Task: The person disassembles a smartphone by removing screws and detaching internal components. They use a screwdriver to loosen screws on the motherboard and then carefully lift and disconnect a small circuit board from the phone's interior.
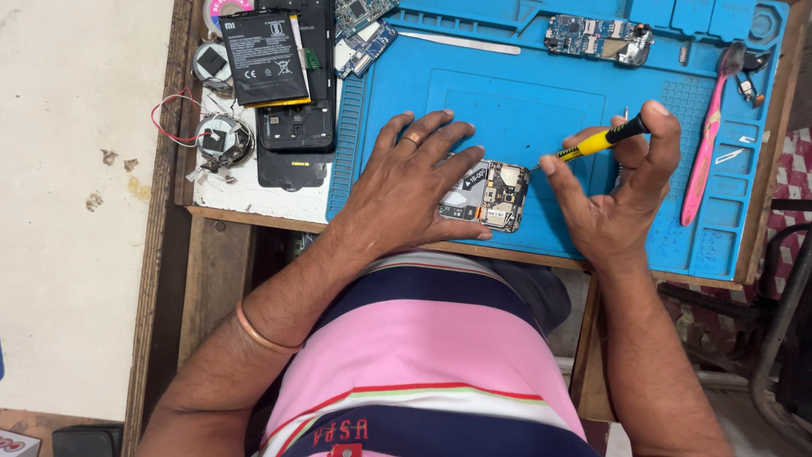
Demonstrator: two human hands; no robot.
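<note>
On the blue mat (524, 101), the left hand (406, 182) is lying open, pressing the phone (489, 196); the right hand (622, 186) is gripping the screwdriver (596, 142), its tip pointing left at the phone.

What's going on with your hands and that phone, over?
Left hand flat on the opened phone, pinning it to the blue mat. Right hand gripping the yellow screwdriver, tip at the phone's edge. Nothing in the way.

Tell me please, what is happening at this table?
A person works on an opened phone lying on a blue repair mat. The left hand presses it down; the right hand holds a yellow-handled screwdriver, tip at the phone's upper edge. A loose battery, circuit boards and a pink toothbrush lie around.
</note>
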